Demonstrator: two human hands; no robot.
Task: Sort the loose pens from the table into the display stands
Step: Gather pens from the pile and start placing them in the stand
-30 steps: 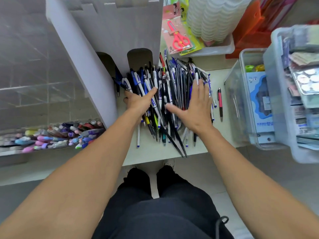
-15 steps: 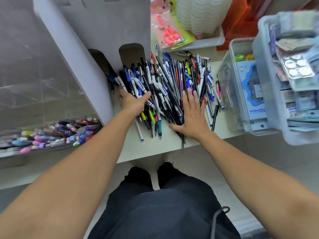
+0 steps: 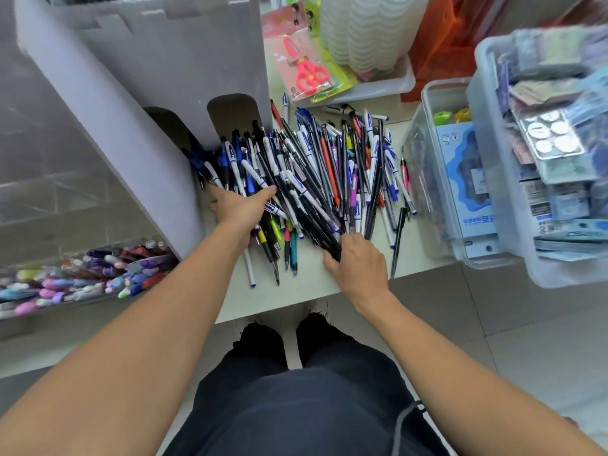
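head view:
pen pile point(image 3: 316, 179): lying on the pale table point(image 3: 309, 284), spreading from the foot of the grey display stand point(image 3: 138, 93) across to the clear bin point(image 3: 437, 179) on the right.
pen axis: most long axes are running from near edge to far edge, fanning out; left ones leaning up-left toward the stand's arched slots point(image 3: 235, 116), right ones standing closer to straight up the frame. several tips are pointing toward the person at the near edge.
pen look: mostly black barrels, plus white barrels with blue print and blue caps; a few red, pink, yellow and green ones are mixing in. a lone black pen point(image 3: 398, 241) is lying just right of the pile.
left hand point(image 3: 240, 209): lying on the left side of the pile, fingers straight and together, thumb splayed along the pens, pressing on them, not curling round any.
right hand point(image 3: 358, 261): sitting at the near right of the pile, fingers curling in and gripping a bundle of black pens point(image 3: 324, 232) that is slanting up-left out of the fist.
coloured pens point(image 3: 82, 274): filling a clear tray at far left, well apart from the pile, axes roughly left-right.
scissors pack point(image 3: 302, 67): red scissors in pink packaging, lying beyond the pile on the table.
stacked white cups point(image 3: 365, 28): standing in a white tray behind the pile.
large clear box point(image 3: 552, 153): holding packaged goods at far right, blurry.
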